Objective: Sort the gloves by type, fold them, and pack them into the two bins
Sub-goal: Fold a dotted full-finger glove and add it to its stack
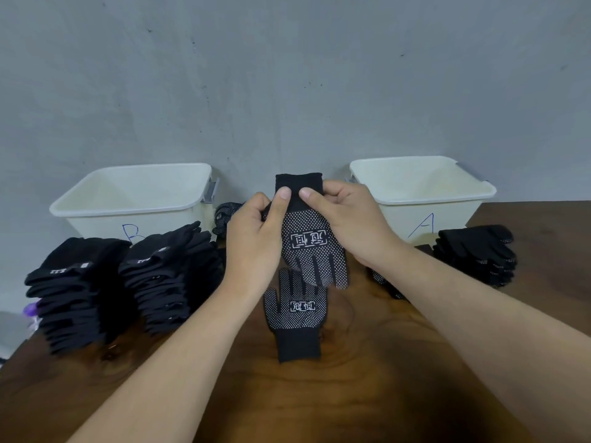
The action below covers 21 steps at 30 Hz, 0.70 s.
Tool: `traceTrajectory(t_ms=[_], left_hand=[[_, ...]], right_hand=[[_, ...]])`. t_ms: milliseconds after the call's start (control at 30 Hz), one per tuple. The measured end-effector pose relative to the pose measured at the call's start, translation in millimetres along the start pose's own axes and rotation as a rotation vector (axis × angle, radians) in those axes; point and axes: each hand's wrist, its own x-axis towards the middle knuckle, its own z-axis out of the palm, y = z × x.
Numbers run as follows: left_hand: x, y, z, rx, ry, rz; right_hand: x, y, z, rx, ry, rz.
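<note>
Glove with white dots (pixel 311 238) is hanging in the air above the middle of the table (pixel 351 394), between the two bins. Its long axis is running from far to near: the plain black cuff is pointing up and far, and the dotted fingers are hanging down toward the near side. The printed white label on its palm is facing the camera and is showing upside down.

Both hands are holding this glove by the cuff. The left hand (pixel 256 231) is gripping the left edge with curled fingers, its thumb (pixel 283 196) pressing on the front of the cuff. The right hand (pixel 348 215) is gripping the right edge in the same way, its thumb (pixel 308 193) lying just beside the left one.

Just below the hanging fingers, a second dotted glove (pixel 295 311) is lying flat on the table, turned the opposite way: fingers pointing far, cuff pointing near, label reading upright.

Bin B (pixel 105 225) is standing at the far left and bin A (pixel 399 219) at the far right, both white and against the grey wall (pixel 287 75). In front of bin B two stacks of plain black gloves (pixel 73 292) are standing side by side. In front of bin A, to the right, a lower stack of dotted gloves (pixel 476 254) is lying. A few more dotted gloves (pixel 225 212) are showing behind the left hand, beside bin B.
</note>
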Motion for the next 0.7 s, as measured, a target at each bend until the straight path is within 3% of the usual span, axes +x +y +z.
traceTrajectory(t_ms=[167, 367, 433, 567, 700], left_hand=[[3.8, -11.9, -7.3, -0.039, -0.005, -0.066], [-18.6, -62.3, -30.4, 0.2, -0.008, -0.14], [-35.0, -84.2, -38.4, 0.328, -0.158, -0.073], [-66.0, -120.7, -45.0, 0.625, -0.614, 0.14], [-72.3, -121.2, -33.5, 0.747, -0.672, 0.193]], right_hand=[[-2.0, 3.0, -3.6, -0.099, 0.036, -0.075], [14.4, 13.6, -10.6, -0.154, 0.031, -0.029], [24.6, 22.5, -12.3, -0.153, 0.026, -0.016], [43.9, 45.6, -16.1, -0.055, 0.009, 0.029], [51.6, 62.3, -15.2, -0.018, 0.041, 0.095]])
